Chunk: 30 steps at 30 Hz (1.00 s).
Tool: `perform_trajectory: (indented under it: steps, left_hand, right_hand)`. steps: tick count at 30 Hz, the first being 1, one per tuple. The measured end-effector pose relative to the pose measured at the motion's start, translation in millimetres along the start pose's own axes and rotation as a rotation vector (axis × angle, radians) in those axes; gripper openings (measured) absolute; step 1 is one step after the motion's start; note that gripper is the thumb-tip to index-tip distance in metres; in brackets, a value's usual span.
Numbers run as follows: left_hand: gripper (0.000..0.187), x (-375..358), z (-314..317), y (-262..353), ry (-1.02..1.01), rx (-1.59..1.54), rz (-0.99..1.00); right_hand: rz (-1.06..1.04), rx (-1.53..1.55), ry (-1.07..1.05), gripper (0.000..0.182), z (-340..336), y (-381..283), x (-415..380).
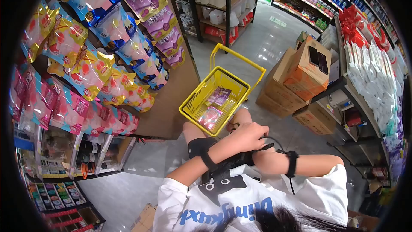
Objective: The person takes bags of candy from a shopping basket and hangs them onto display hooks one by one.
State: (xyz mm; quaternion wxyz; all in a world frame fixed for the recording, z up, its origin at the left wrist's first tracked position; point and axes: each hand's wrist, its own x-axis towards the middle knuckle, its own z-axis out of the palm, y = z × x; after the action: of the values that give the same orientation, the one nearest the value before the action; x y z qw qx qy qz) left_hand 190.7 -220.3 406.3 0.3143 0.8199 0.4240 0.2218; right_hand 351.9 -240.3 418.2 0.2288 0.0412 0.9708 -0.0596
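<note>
My left hand (252, 136) reaches across in front of my body, its fingers curled at a thin black cable (279, 141). Just below it is my right hand (267, 160), close against the cable; its fingers are hidden and somewhat blurred. Each wrist wears a black strap. Ahead of my knees stands a yellow shopping basket (189, 105) with a raised handle (242, 56). Inside lie a purple packet (219, 96) and a pink packet (210, 117). Neither hand touches the basket.
Candy bags (92, 66) hang in rows on a display at the left. Stacked cardboard boxes (279, 87) stand right of the basket, with a dark phone (318, 58) on top. A shelf of white packets (371, 77) runs along the right. Another shelf rack (214, 8) stands ahead.
</note>
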Motion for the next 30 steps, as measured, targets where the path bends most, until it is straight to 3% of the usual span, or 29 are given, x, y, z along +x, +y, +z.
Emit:
perform_trajectory:
  steps: [2,4,5,13,17,18,22,24,27,30]
  left_hand:
    - [0.018,8,0,9,0.169,0.228,0.165]
    - [0.019,17,-1,16,0.265,0.235,0.232]
    - [0.020,22,-3,19,0.317,0.240,0.268]
    - [0.018,22,-16,72,0.534,0.071,0.357]
    - [0.016,14,-21,89,0.470,0.086,0.355]
    - [0.016,17,-17,85,0.565,0.085,0.429]
    - [0.015,14,-11,93,0.525,0.014,0.494]
    - [0.015,14,-10,98,0.479,0.027,0.449]
    - [0.015,9,-14,101,0.490,0.005,0.487]
    - [0.015,-9,-24,100,0.509,-0.072,0.516]
  right_hand:
    - [0.144,0.283,-0.150,0.025,76,4,30]
    - [-0.038,-0.055,-0.097,0.024,18,-7,25]
    - [-0.024,-0.060,-0.188,0.023,28,-7,33]
    - [0.292,-0.115,-0.206,0.018,13,-7,26]
    - [0.643,-0.297,-0.268,0.018,17,15,19]
    - [0.776,-0.373,-0.309,0.018,25,28,20]
    - [1.193,-0.636,-0.473,0.018,54,82,37]
    - [1.280,-0.607,-0.450,0.018,70,109,53]
    - [1.258,-0.309,-0.256,0.024,119,151,68]
    - [1.382,-0.017,0.008,0.022,163,164,88]
